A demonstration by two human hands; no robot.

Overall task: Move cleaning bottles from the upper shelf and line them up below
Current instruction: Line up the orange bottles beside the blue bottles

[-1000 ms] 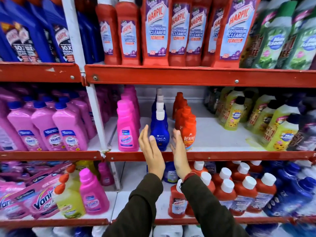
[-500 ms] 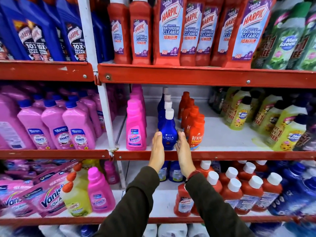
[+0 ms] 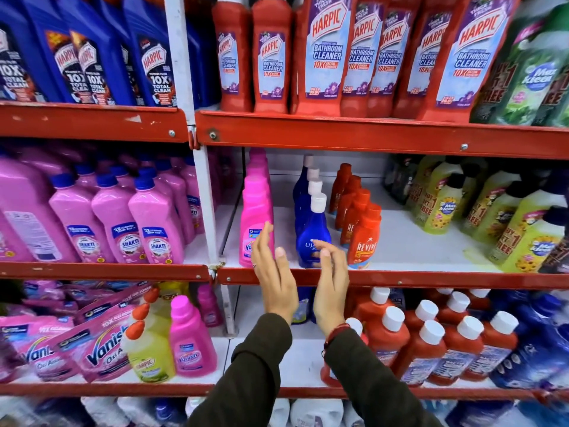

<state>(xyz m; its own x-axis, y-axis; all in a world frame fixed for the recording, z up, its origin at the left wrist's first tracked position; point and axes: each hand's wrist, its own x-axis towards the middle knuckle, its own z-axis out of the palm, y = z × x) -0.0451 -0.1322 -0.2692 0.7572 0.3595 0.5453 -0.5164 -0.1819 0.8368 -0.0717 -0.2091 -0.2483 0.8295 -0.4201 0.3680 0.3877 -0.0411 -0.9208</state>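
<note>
Top shelf (image 3: pixel 381 135): tall red bathroom cleaner bottles (image 3: pixel 326 53) are lined along the front; dark blue bottles (image 3: pixel 92 57) are stood to the left of the white post (image 3: pixel 181 57).
Middle shelf (image 3: pixel 400 277): three rows are run front to back, namely pink bottles (image 3: pixel 256 211), blue bottles with white caps (image 3: pixel 312 232) and orange bottles (image 3: pixel 365 238); yellow-green bottles (image 3: pixel 526 238) are kept well to the right.
Lower shelf (image 3: pixel 308 391): red bottles with white caps (image 3: pixel 428 349) are packed on the right; a pink bottle (image 3: pixel 191 343) and a yellow one (image 3: pixel 147 359) are seen on the left.
Left hand (image 3: pixel 275 278): raised with fingers extended and spread, palm turned inward, nothing grasped; it is held in front of the pink row.
Right hand (image 3: pixel 331 285): likewise released, fingers straight, palm facing the left hand, just before the front blue bottle, with no clear contact.
Sleeves: dark cloth is worn on both forearms (image 3: pixel 255 371).
Hard to make out: the right edge is blurred; part of the blue bottle's label is covered by the right fingers (image 3: pixel 323 251).
</note>
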